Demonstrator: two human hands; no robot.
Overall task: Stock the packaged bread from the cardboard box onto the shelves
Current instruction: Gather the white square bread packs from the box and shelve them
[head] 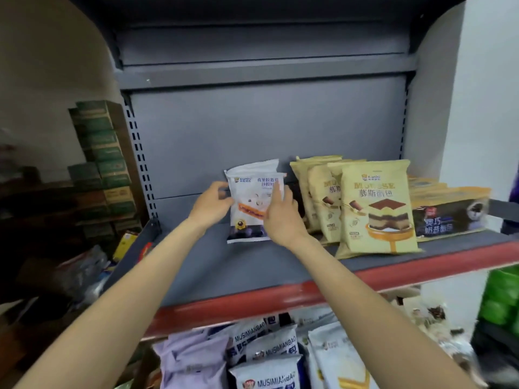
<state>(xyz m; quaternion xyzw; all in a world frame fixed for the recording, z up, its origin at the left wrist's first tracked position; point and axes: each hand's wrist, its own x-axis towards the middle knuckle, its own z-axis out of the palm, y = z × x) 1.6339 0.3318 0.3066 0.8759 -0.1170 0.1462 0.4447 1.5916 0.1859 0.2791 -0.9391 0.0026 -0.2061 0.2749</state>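
Both hands on one white bread packet [254, 202], standing upright on the grey shelf [241, 270] near the back panel, left of the yellow mousse bread packets [375, 206]. A second white packet seems to stand right behind it, but blur makes that hard to confirm. Left hand [210, 204] curls round the packet's left edge, thumb on the front. Right hand [280, 211] holds the right edge, fingers over the front near the top.

Handling guess: light, soft, air-filled pillow bag, slick film, squashable contents. It will flop over if released off balance, and a hard squeeze would dent the bread. Best hold is at the side edges or the crimped top seam, not the middle of the face.

The step looks like setting the packet straight and facing forward. Shelf space left of it is open for more. Dark-labelled packets [449, 211] lie flat at far right. The lower shelf holds Musimianbao packets [266, 357]. The cardboard box is not in view.
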